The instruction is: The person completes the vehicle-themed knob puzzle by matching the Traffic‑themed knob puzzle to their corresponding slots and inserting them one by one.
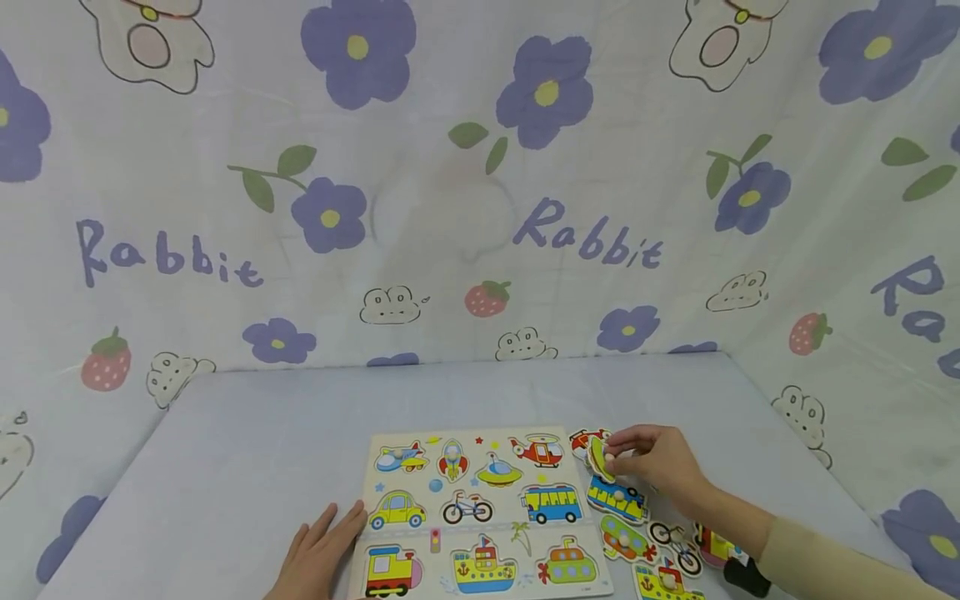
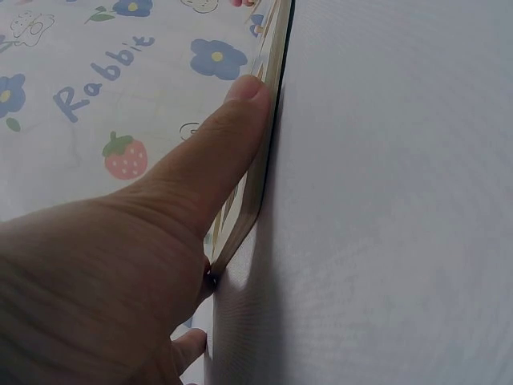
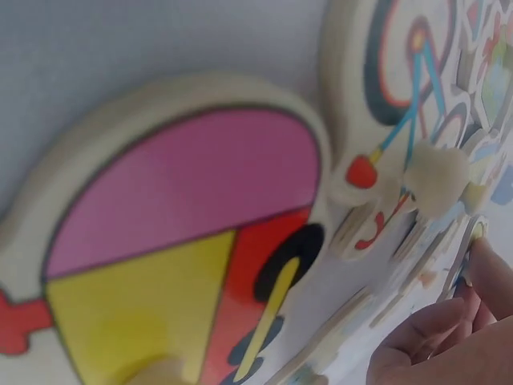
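A wooden peg puzzle board (image 1: 507, 500) with vehicle pictures lies on the table. Knobs show on its airplane (image 1: 400, 457) and rocket (image 1: 453, 461). My left hand (image 1: 318, 554) lies at the board's left edge with fingers extended; in the left wrist view the thumb (image 2: 216, 136) rests along that edge. To the right of the board, my right hand (image 1: 663, 462) pinches the knob of a green-and-yellow flying saucer piece (image 1: 597, 457). This piece overlaps a red helicopter piece (image 1: 581, 442) in the head view. A blue bus piece (image 1: 617, 500) lies just below it.
More loose knobbed pieces lie near the right forearm: a submarine (image 1: 626, 539), a bicycle (image 1: 677, 548), a ship (image 1: 663, 583) and a train (image 3: 184, 176), partly hidden by the sleeve in the head view. A patterned curtain (image 1: 450, 167) stands behind the white table (image 1: 225, 467).
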A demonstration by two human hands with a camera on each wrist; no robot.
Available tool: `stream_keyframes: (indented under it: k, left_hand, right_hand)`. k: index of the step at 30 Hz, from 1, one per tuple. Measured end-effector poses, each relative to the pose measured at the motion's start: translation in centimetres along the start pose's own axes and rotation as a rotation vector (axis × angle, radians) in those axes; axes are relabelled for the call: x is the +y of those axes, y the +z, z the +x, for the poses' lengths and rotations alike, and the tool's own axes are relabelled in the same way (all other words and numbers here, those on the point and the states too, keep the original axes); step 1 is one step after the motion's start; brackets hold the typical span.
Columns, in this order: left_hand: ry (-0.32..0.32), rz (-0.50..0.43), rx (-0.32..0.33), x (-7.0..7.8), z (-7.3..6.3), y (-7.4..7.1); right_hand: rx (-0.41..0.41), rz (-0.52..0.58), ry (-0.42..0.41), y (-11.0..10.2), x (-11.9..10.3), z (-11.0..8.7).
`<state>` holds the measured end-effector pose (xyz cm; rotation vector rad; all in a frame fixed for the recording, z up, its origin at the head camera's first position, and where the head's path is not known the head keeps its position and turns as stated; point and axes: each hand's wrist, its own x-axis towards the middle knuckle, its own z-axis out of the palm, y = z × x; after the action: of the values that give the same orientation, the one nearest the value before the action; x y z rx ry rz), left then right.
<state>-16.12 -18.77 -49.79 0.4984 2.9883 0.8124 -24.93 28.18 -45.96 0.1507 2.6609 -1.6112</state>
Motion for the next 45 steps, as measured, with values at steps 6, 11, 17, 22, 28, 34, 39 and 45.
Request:
stream_keyframes:
  k: [6,11,17,22,28,34,39,45]
  left_hand:
    - [-0.013,-0.014,-0.004,0.0,0.0,0.0]
    - [-0.032,-0.018,-0.013,0.2,0.1,-0.1]
    - [-0.027,-0.014,-0.005,0.2,0.1,0.0]
    - [-0.015,-0.014,0.000,0.1,0.1,-0.1]
    - [-0.019,-0.016,-0.008,0.1,0.1,-0.2]
    - [-0.027,-0.016,-0.013,0.2,0.1,-0.2]
    - [-0.019,-0.006,-0.001,0.1,0.1,-0.1]
    - [-0.012,-0.007,-0.001,0.0,0.1,-0.1]
  right_hand:
    - [-0.010,-0.010,-0.044,0.7,-0.3,0.0]
    - [-0.020,-0.033,-0.077,1.0,-0.6,-0.2]
    - [-0.045,-0.004,-0.085,1.2,-1.1,-0.3]
    - [-0.082,0.016,-0.123,1.6,-1.6,-0.4]
    - [-0.174,0.079,-0.171,2.2,-1.7,-0.4]
    - [-0.240,0.134,-0.179,2.9,-1.7,-0.2]
    - [-0.268,0.153,-0.197,3.8,-2.0,-0.1]
    - [-0.283,0.125,-0.212,4.9,-2.5,-0.2]
